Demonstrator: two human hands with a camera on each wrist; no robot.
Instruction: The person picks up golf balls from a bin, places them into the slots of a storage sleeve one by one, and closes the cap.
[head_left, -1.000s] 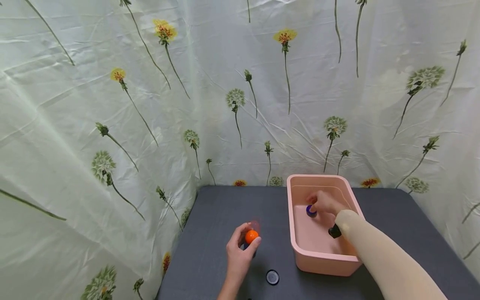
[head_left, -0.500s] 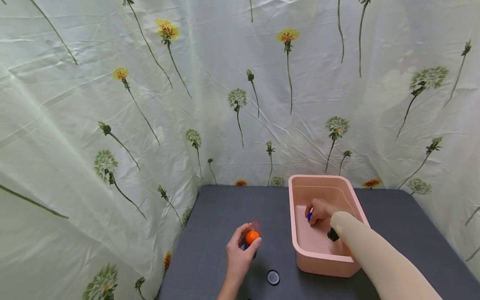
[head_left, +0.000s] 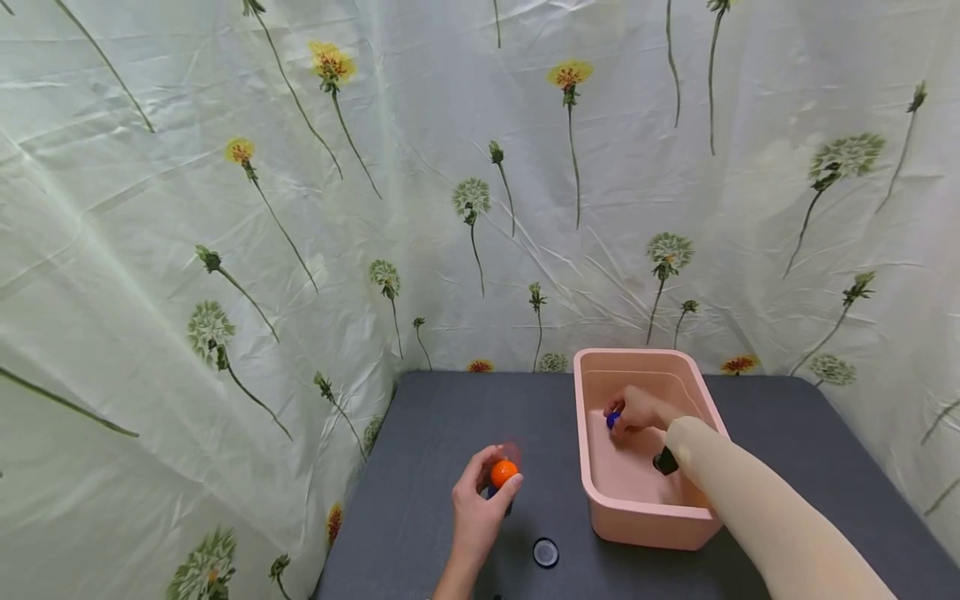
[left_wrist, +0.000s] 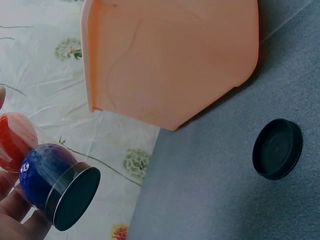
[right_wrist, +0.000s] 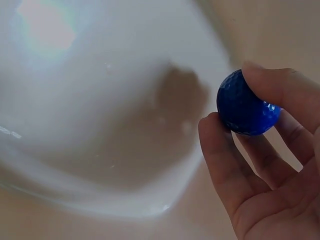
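Observation:
My left hand (head_left: 477,507) holds a clear tube upright above the table. Inside it, an orange ball (head_left: 505,473) sits over a dark blue golf ball (left_wrist: 46,172), and a black cap (left_wrist: 77,199) closes the lower end. In the pink bin (head_left: 652,510), my right hand (head_left: 639,408) pinches another blue golf ball (right_wrist: 248,104) between thumb and fingertips. The right wrist view has this ball over the bin's pale floor, its shadow beside it. A loose black lid (head_left: 545,552) lies on the table between the left hand and the bin.
The bin stands on a dark grey table (head_left: 442,417), right of the left hand, with raised walls around the right hand. A flowered curtain (head_left: 450,250) hangs behind the table and along its left side. A black wrist device (head_left: 665,461) sits on the right arm.
The right hand has closed its fingers on the blue golf ball in the bin and shifted slightly left with it. The left hand and tube have stayed still.

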